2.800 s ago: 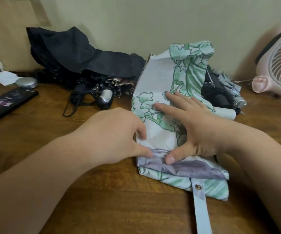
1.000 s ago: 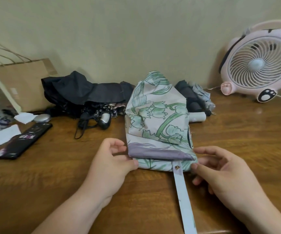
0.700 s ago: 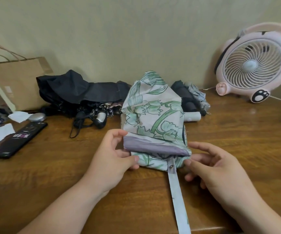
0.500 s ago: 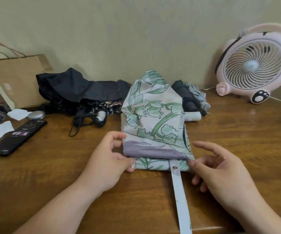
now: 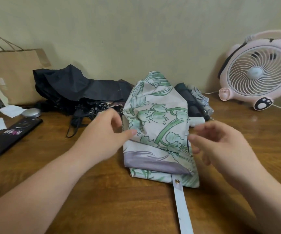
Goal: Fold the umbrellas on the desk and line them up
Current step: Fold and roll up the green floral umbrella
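A white umbrella [image 5: 160,132] with green flower print and a purple hem lies half folded in the middle of the wooden desk [image 5: 119,208]. Its pale strap [image 5: 182,208] with a snap trails toward me. My left hand [image 5: 102,134] is at the umbrella's left edge, thumb tip touching the fabric, fingers loosely bent. My right hand [image 5: 220,147] hovers at the right edge, blurred, fingers loosely curled and holding nothing. A loose black umbrella [image 5: 79,88] lies behind on the left. Dark folded umbrellas [image 5: 195,102] lie behind on the right.
A pink desk fan [image 5: 261,71] with its cable stands at the back right. At the left are a brown paper bag [image 5: 14,75], a black phone [image 5: 11,134], a silver round object [image 5: 30,113] and white paper scraps [image 5: 11,110]. A wall runs close behind.
Both hands have left the umbrella's purple hem and moved away from me along its two sides to about mid-length. The umbrella itself stays in place.
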`<act>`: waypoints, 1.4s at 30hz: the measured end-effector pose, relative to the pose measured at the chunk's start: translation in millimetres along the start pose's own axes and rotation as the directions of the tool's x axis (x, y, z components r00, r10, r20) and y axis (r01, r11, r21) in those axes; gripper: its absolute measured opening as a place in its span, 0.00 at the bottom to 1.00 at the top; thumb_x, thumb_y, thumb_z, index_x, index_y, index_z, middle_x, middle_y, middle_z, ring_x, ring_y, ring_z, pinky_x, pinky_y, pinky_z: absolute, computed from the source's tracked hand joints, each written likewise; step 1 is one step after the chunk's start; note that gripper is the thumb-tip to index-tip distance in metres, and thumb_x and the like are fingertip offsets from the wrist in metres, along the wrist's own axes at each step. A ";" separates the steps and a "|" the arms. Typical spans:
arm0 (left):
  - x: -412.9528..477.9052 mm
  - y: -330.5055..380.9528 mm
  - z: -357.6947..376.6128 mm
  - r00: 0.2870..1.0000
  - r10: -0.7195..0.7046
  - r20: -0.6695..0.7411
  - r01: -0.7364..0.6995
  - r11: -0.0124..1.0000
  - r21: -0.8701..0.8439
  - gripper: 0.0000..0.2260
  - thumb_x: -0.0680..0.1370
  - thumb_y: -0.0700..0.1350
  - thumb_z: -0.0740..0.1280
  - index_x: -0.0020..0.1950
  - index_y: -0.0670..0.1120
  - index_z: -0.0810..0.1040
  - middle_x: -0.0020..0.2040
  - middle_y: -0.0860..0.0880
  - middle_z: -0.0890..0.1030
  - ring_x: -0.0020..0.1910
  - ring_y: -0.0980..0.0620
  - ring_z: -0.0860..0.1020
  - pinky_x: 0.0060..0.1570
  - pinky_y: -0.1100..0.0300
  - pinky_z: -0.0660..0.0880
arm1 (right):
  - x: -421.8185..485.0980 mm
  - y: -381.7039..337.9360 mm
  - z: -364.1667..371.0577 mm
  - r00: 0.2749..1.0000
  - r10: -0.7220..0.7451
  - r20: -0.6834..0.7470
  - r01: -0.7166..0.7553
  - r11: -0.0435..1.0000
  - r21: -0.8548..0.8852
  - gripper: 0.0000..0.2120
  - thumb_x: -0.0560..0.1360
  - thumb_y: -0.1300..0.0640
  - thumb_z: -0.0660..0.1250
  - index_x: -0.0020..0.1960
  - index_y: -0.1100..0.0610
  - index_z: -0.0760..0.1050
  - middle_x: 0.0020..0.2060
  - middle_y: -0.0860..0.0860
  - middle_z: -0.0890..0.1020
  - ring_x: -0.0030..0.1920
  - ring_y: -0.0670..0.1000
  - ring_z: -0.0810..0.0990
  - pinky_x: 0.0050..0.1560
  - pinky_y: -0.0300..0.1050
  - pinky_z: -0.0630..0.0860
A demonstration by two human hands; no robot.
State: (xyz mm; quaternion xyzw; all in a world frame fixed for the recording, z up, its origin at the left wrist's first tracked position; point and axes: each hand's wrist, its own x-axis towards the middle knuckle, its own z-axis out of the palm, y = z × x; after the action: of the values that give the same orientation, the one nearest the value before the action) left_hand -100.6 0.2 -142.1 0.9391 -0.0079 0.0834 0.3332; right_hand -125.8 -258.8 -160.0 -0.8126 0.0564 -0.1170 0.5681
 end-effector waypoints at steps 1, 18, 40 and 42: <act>10.2 2.9 3.4 1.000 0.011 -0.008 -0.011 0.999 -0.047 0.17 0.72 0.61 0.76 0.49 0.55 0.73 0.43 0.56 0.78 0.36 0.59 0.74 0.35 0.60 0.70 | 10.6 -4.9 7.6 0.997 0.054 0.059 -0.059 0.995 0.079 0.12 0.73 0.59 0.77 0.53 0.56 0.77 0.42 0.53 0.85 0.30 0.49 0.82 0.25 0.42 0.70; 20.9 -24.7 39.3 0.988 -0.032 0.150 0.124 0.746 -0.654 0.22 0.79 0.35 0.71 0.65 0.59 0.77 0.43 0.43 0.83 0.23 0.44 0.77 0.19 0.64 0.67 | 7.4 7.5 25.4 0.916 0.047 0.398 -0.110 0.985 0.135 0.19 0.76 0.66 0.72 0.54 0.42 0.86 0.24 0.66 0.78 0.19 0.52 0.67 0.21 0.37 0.63; 23.1 -31.2 36.9 0.830 0.477 0.288 -0.540 0.817 0.202 0.25 0.80 0.69 0.55 0.76 0.66 0.67 0.78 0.68 0.55 0.79 0.64 0.47 0.79 0.55 0.45 | -12.6 24.6 17.3 0.985 -0.098 0.145 0.096 0.995 0.022 0.09 0.72 0.68 0.74 0.44 0.55 0.86 0.32 0.52 0.85 0.24 0.42 0.78 0.27 0.31 0.72; 27.0 -33.2 43.6 0.824 0.390 0.411 -0.512 0.824 0.245 0.27 0.81 0.70 0.47 0.80 0.68 0.53 0.81 0.67 0.41 0.79 0.64 0.34 0.79 0.53 0.35 | -7.7 34.7 17.0 0.989 -0.130 0.064 0.133 0.990 -0.052 0.08 0.72 0.62 0.75 0.45 0.49 0.86 0.36 0.51 0.87 0.34 0.50 0.84 0.36 0.42 0.81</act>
State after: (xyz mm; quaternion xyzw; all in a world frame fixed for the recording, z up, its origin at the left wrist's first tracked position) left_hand -65.1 -0.3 -191.8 0.9526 -0.2764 -0.0040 0.1272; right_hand -127.5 -253.7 -199.0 -0.8334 -0.0112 -0.1281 0.5376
